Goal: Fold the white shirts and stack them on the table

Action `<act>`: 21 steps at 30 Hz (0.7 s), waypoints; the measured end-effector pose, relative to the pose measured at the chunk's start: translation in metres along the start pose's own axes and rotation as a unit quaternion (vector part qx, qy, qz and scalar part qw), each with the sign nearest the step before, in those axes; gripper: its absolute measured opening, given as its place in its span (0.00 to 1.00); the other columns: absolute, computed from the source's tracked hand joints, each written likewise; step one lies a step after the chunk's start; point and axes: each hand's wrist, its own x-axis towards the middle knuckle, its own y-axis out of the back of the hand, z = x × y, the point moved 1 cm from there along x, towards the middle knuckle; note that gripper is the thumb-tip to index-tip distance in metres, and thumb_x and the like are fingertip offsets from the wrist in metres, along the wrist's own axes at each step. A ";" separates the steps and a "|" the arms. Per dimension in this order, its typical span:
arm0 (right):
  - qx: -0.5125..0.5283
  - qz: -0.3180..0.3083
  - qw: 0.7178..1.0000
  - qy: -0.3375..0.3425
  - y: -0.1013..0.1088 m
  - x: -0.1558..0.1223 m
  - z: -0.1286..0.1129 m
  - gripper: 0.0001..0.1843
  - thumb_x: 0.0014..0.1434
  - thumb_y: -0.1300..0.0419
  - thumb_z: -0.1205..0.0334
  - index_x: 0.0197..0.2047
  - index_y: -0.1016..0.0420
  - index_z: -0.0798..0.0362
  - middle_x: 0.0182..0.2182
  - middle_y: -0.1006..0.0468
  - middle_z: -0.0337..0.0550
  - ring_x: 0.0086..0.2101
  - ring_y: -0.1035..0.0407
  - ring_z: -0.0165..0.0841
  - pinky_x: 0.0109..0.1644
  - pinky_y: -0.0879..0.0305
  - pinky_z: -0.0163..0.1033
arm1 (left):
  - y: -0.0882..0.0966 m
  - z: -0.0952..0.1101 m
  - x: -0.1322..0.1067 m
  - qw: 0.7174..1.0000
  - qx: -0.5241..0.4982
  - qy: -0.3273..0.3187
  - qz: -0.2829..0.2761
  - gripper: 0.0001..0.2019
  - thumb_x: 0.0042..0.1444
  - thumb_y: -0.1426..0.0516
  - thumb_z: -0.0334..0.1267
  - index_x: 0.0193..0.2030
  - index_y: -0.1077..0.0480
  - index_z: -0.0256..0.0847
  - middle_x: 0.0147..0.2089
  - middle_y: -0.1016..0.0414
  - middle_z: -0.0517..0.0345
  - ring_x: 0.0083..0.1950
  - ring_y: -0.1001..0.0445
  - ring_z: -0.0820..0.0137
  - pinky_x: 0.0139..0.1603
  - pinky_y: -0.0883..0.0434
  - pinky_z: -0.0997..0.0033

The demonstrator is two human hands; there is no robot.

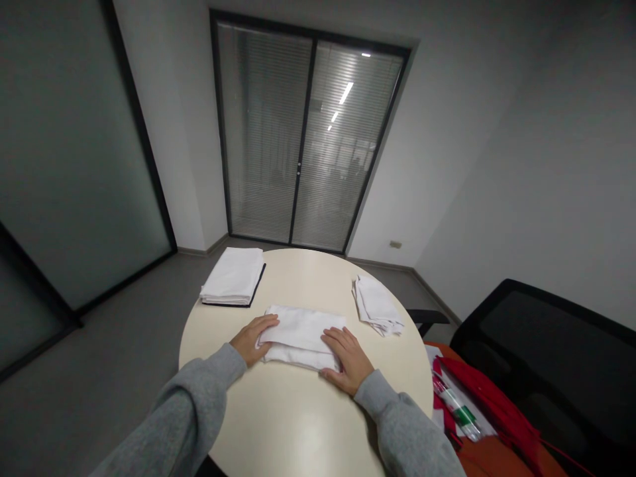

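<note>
Head view, folded white cloth (304, 331) at the round table's (298, 417) middle, left hand (252, 339) flat and open on its left end, right hand (348, 359) flat and open on its right corner, neither grasping, neat stack (233, 275) far left, loose pile (376, 305) far right, both well apart from the hands, black chair (546, 344) and red bag (489, 407) beside the table

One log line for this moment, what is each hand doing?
left hand: on left end of folded white cloth | right hand: flat on right end | cloth: on round table | beyond: left stack, right pile
</note>
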 end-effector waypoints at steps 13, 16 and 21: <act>0.081 -0.003 0.996 -0.044 0.039 0.038 0.002 0.15 0.66 0.45 0.55 0.44 0.18 0.50 0.38 0.16 0.49 0.41 0.24 0.41 0.52 0.31 0.49 | 0.056 0.031 0.080 0.993 -0.033 0.103 0.054 0.18 0.63 0.47 0.43 0.54 0.24 0.44 0.47 0.18 0.53 0.40 0.20 0.65 0.46 0.22 0.65; 0.172 -0.016 0.981 -0.086 0.063 0.074 0.019 0.15 0.64 0.42 0.52 0.42 0.17 0.50 0.36 0.16 0.45 0.37 0.25 0.39 0.44 0.30 0.43 | 0.059 0.030 0.127 0.979 -0.106 0.147 0.091 0.19 0.61 0.45 0.49 0.54 0.26 0.42 0.37 0.23 0.59 0.26 0.28 0.72 0.30 0.27 0.71; 0.296 -0.022 0.948 -0.116 0.086 0.121 0.051 0.22 0.63 0.41 0.44 0.48 0.17 0.52 0.43 0.16 0.44 0.42 0.24 0.39 0.49 0.29 0.43 | 0.042 0.002 0.173 0.966 -0.138 0.188 0.111 0.19 0.59 0.44 0.48 0.51 0.27 0.41 0.29 0.29 0.64 0.20 0.35 0.75 0.23 0.36 0.74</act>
